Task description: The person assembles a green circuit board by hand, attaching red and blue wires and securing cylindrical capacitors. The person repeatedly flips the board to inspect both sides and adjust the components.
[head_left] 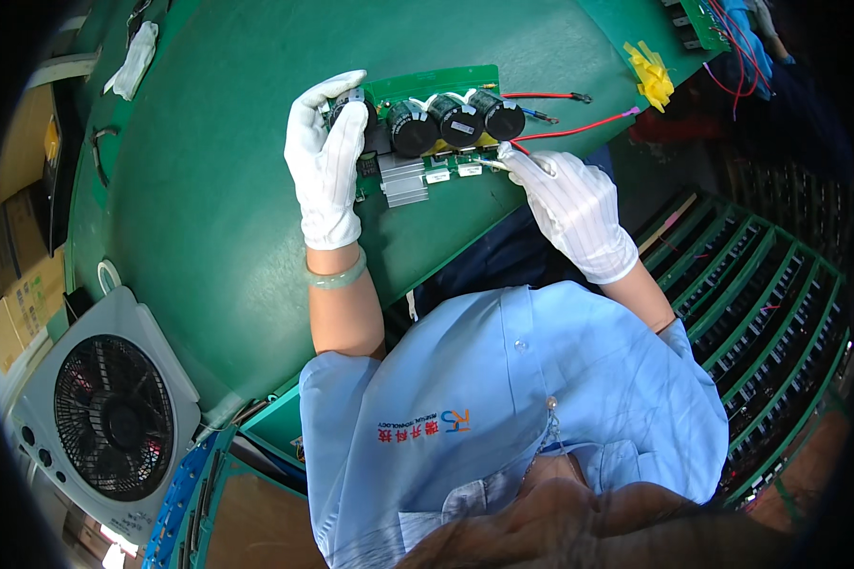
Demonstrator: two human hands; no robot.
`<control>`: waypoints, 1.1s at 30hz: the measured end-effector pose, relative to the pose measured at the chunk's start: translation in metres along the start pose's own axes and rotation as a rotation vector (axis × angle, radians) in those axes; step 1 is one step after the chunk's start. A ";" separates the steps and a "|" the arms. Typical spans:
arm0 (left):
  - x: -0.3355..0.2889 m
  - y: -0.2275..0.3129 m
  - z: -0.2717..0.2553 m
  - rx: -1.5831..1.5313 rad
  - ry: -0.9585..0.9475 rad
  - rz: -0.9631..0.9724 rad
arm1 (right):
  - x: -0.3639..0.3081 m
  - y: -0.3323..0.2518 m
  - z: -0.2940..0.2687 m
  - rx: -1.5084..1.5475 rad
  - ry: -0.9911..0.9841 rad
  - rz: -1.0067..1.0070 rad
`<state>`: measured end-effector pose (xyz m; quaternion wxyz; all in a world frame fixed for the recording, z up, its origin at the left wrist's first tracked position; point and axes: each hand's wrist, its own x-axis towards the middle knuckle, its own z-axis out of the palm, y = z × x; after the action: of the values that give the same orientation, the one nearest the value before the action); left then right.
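Note:
A green circuit board (431, 82) is held over the table, with several large black capacitors (461, 123) along it and a finned silver heatsink (404, 182) at its lower left. My left hand (324, 156), in a white glove, grips the board's left end, thumb and fingers around the capacitor there. My right hand (574, 204), in a striped white glove, is closed at the board's lower right edge. A thin pale tool (490, 163) sticks out from its fingertips and reaches the board beside small white parts (470, 171). Red wires (579, 125) run rightward from the board.
The green tabletop (218, 209) spreads left and behind. A yellow bundle (649, 76) lies at the far right edge, near another person's blue clothing (748, 43). At lower left stands a grey fan (114, 408). A green rack (759, 322) holding boards is on the right.

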<state>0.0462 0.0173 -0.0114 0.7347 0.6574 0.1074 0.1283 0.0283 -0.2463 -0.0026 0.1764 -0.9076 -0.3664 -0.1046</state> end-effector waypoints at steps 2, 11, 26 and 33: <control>0.000 -0.001 -0.001 0.000 0.000 0.004 | 0.000 0.001 0.000 0.017 -0.010 0.007; -0.001 0.000 -0.002 0.009 -0.017 0.011 | 0.001 0.007 0.004 0.145 0.003 0.005; -0.001 0.002 -0.001 0.030 -0.013 0.018 | 0.000 0.004 0.006 0.113 0.039 0.018; 0.000 0.000 0.000 0.028 -0.002 0.020 | 0.001 0.007 0.011 0.173 0.057 0.027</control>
<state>0.0460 0.0172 -0.0112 0.7242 0.6689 0.1018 0.1333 0.0340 -0.2460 -0.0142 0.2661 -0.8904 -0.3567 -0.0960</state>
